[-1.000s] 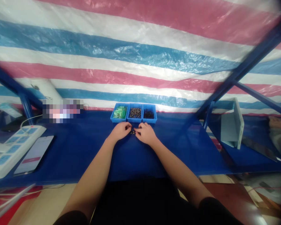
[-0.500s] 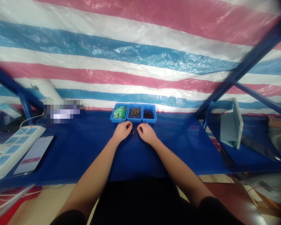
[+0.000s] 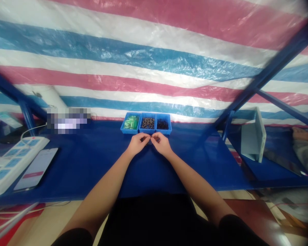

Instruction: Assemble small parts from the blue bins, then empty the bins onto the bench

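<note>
My left hand (image 3: 138,142) and my right hand (image 3: 161,143) meet fingertip to fingertip over the blue tabletop (image 3: 154,174). Both are closed in a pinch; whatever sits between the fingers is too small and hidden to name. Just beyond them stand three blue bins side by side. The left bin (image 3: 129,132) holds green and pale pieces (image 3: 131,122). Small brassy and dark metal parts (image 3: 148,123) fill the middle one, and small black parts (image 3: 162,124) lie in the right one. Beneath my fingers, a few small parts on the table are mostly covered.
On the left lie a white power strip (image 3: 15,160) and a phone (image 3: 37,169). A blurred-out object (image 3: 68,119) sits behind them. To the right are a blue frame post (image 3: 228,126), a pale upright panel (image 3: 259,135) and another person's hand (image 3: 301,134). Striped sheeting (image 3: 154,65) hangs behind.
My hands have come together from a small gap, so the fingertips now touch. The small parts on the table between them have become mostly covered.
</note>
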`<control>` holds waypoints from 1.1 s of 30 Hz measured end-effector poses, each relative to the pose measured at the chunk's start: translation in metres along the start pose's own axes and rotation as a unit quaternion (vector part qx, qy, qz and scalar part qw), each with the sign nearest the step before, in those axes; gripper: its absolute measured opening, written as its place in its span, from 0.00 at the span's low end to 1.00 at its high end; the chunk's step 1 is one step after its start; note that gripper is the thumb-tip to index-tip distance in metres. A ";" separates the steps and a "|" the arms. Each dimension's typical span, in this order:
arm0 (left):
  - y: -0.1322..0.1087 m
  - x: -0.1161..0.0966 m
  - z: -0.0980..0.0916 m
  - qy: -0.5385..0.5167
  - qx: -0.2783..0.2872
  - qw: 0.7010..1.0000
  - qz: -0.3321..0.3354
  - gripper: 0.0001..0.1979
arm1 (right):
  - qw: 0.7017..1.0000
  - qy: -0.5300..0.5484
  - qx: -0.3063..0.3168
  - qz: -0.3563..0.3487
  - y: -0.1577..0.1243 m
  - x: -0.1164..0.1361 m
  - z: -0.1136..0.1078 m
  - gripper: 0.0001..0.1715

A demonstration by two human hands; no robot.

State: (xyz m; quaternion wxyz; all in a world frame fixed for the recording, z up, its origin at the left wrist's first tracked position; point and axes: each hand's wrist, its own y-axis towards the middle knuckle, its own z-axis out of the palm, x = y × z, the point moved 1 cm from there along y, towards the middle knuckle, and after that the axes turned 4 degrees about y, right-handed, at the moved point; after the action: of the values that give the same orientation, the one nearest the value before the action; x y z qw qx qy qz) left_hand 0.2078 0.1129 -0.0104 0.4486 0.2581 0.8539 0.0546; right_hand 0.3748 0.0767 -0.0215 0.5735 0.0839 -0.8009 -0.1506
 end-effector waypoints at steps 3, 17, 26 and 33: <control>0.001 -0.001 0.000 0.013 0.004 0.999 0.028 0.16 | 0.999 -0.008 0.009 -0.032 0.001 0.002 -0.002 0.17; 0.002 0.004 0.004 0.033 0.008 0.999 0.023 0.12 | 0.999 -0.038 0.004 0.002 0.002 -0.004 -0.002 0.12; 0.002 0.004 0.004 0.022 0.006 1.000 0.012 0.12 | 0.998 -0.050 -0.004 -0.026 0.002 -0.006 -0.003 0.12; 0.003 0.005 0.005 0.024 0.012 1.000 -0.016 0.13 | 0.999 -0.039 -0.004 -0.005 0.003 -0.011 -0.001 0.12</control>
State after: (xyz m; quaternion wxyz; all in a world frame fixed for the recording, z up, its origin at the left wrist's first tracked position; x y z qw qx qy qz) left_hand 0.2104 0.1170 -0.0161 0.4262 0.2485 0.8687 0.0436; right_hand 0.3792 0.0826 -0.0298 0.5410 0.0798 -0.8218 -0.1600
